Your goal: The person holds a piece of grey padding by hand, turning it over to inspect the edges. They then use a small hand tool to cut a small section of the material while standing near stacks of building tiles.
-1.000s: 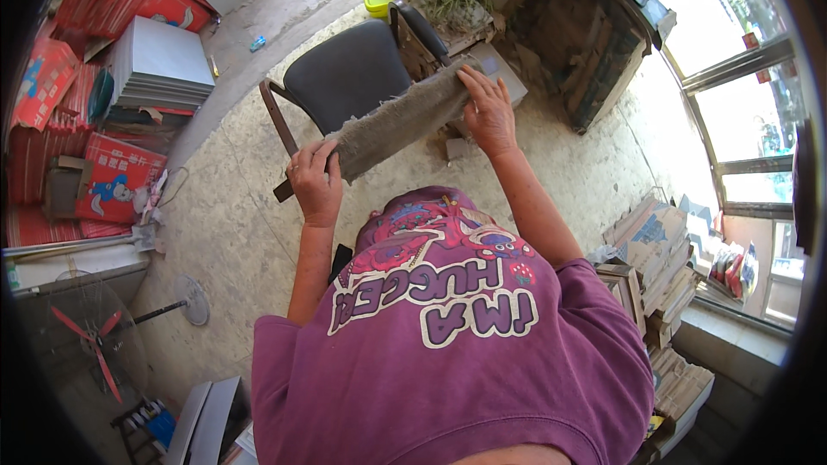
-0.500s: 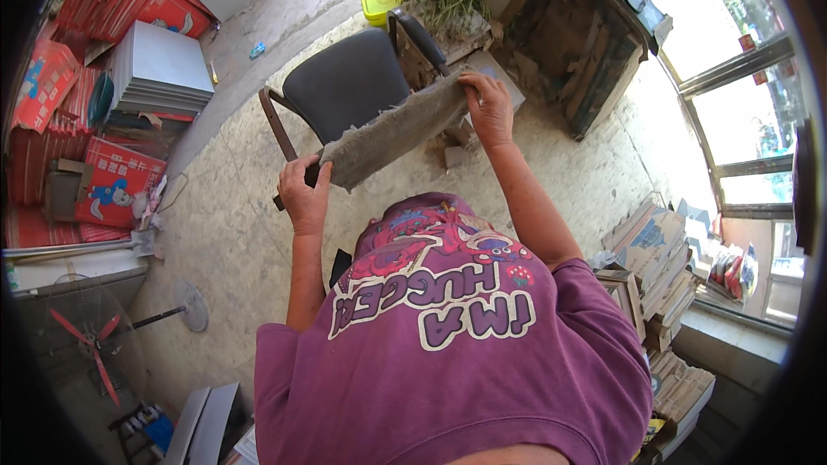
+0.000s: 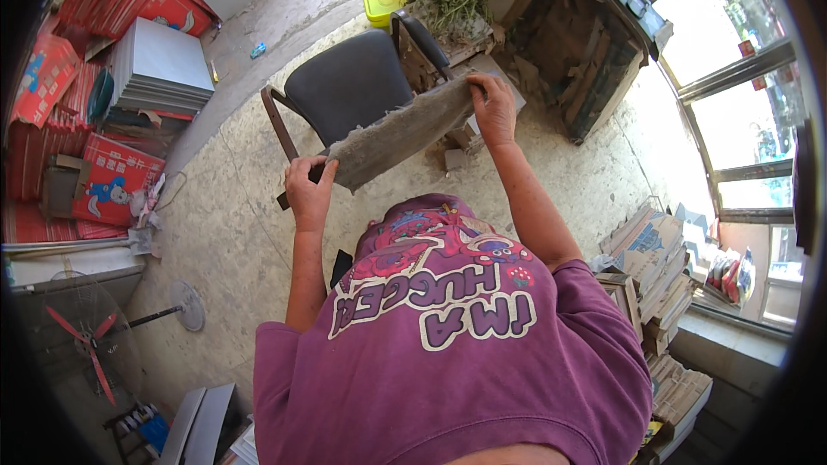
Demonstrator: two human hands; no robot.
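A grey, worn cloth (image 3: pixel 398 142) with a frayed upper edge stretches between my hands, slanting up to the right. My left hand (image 3: pixel 309 195) pinches its lower left corner between thumb and fingers. At the far right corner, my right hand (image 3: pixel 494 110) grips it the same way. Just beyond the cloth stands a chair with a black padded seat (image 3: pixel 349 82) and brown wooden frame; the cloth hides part of its near side. The chair's left arm (image 3: pixel 278 125) rises close to my left hand.
Red cardboard boxes (image 3: pixel 116 181) and a stack of grey-white boards (image 3: pixel 164 65) line the left. A standing fan (image 3: pixel 90 336) is at lower left. Bundled cardboard (image 3: pixel 650 250) piles up by the windows on the right. A yellow basin (image 3: pixel 384 3) and dried plants (image 3: pixel 452 4) lie beyond the chair.
The view has shifted very slightly. Both hands keep hold of the cloth, which stays stretched in nearly the same place.
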